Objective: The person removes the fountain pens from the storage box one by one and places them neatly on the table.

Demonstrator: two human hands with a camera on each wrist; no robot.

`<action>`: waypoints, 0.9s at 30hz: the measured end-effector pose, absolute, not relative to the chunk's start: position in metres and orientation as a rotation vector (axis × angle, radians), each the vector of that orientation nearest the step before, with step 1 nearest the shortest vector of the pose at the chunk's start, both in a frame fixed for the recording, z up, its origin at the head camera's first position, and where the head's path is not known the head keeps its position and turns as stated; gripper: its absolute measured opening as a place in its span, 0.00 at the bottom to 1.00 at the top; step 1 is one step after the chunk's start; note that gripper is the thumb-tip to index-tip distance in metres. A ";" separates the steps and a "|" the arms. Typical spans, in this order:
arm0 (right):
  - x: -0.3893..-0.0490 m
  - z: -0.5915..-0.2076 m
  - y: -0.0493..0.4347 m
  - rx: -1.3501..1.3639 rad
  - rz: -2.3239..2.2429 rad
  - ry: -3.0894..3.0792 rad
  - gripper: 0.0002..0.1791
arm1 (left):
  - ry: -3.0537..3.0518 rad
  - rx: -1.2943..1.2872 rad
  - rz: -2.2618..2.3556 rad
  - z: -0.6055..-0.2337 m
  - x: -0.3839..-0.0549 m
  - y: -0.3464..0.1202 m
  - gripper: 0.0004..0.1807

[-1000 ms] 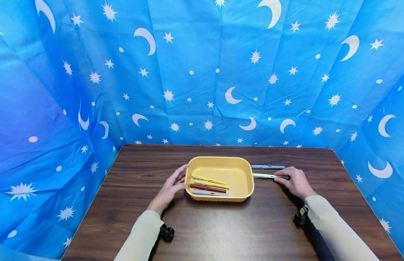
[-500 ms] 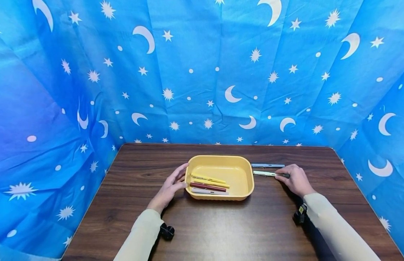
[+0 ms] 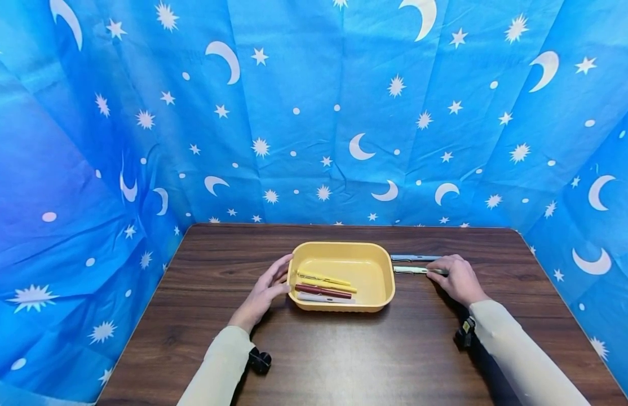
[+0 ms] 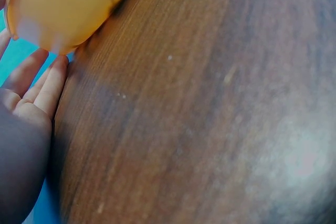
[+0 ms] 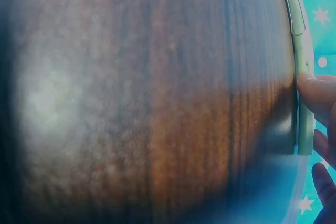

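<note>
A yellow rectangular tray (image 3: 367, 276) holds several pens, among them a yellow pen (image 3: 326, 278), a dark red pen (image 3: 323, 291) and a pale pen (image 3: 326, 299). My left hand (image 3: 263, 293) touches the tray's left end; its fingers reach against the outer wall (image 4: 63, 19) in the left wrist view. To the tray's right, my right hand (image 3: 461, 279) pinches a pale green pen (image 3: 409, 270) lying on the table. In the right wrist view, thumb and fingers are on the green pen (image 5: 301, 51). Behind it, a light blue pen (image 3: 412, 257) is partly covered by the right hand.
Everything stands on a dark wood-grain table (image 3: 334, 355). A blue curtain (image 3: 314, 129) with white moons and stars rises behind the table and along both sides. Each wrist carries a small black camera mount.
My right hand has shifted very slightly left and now covers the right end of the light blue pen. The left hand and the tray look unmoved.
</note>
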State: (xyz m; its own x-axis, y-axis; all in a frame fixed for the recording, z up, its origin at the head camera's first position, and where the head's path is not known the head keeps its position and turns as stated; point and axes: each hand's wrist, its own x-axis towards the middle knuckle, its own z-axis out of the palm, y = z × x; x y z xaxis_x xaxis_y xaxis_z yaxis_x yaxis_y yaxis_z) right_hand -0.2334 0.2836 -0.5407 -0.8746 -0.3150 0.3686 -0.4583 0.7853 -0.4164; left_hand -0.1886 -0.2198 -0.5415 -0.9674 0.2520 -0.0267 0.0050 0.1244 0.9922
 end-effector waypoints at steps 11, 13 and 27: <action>-0.234 -0.537 0.280 0.585 0.714 -2.729 0.07 | 2.206 0.265 1.952 -0.542 -0.188 -0.220 0.40; -0.234 -0.536 0.279 0.586 0.712 -2.729 0.07 | 2.208 0.263 1.954 -0.542 -0.188 -0.220 0.40; -0.234 -0.536 0.280 0.589 0.709 -2.726 0.09 | 2.196 0.261 1.960 -0.541 -0.187 -0.220 0.40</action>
